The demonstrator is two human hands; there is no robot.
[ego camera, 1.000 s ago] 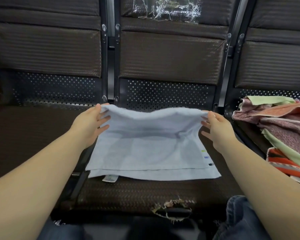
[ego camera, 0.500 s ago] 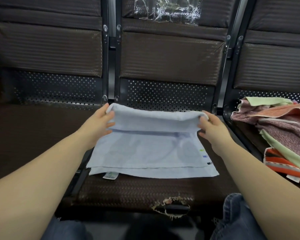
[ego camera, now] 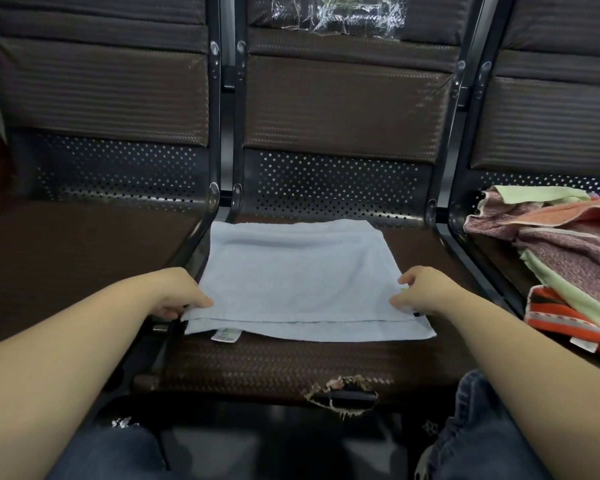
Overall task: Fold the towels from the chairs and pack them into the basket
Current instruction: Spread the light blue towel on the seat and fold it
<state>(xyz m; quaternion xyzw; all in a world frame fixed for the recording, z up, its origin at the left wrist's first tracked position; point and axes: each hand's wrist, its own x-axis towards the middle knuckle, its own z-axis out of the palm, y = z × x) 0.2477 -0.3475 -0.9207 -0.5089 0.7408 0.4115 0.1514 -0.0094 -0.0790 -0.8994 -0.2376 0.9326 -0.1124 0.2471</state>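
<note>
You brought far edge forward: pale blue terry towel (ego camera: 295, 278) now folded on middle woven brown seat (ego camera: 274, 365). Left hand (ego camera: 179, 294), right hand (ego camera: 421, 292) pinch near corners. Heap of coloured unfolded towels (ego camera: 565, 247) remains; basket unseen, nothing packed.

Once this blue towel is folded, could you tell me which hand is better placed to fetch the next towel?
The right hand, probably: the pile of towels lies on the seat on its side; the left hand is across the blue towel.

A crinkly clear plastic sheet (ego camera: 336, 13) is stuck high on the back of the middle seat. The front edge of that seat has a torn hole (ego camera: 340, 396). Blue jeans (ego camera: 478, 427) show at the bottom, over the knees.
</note>
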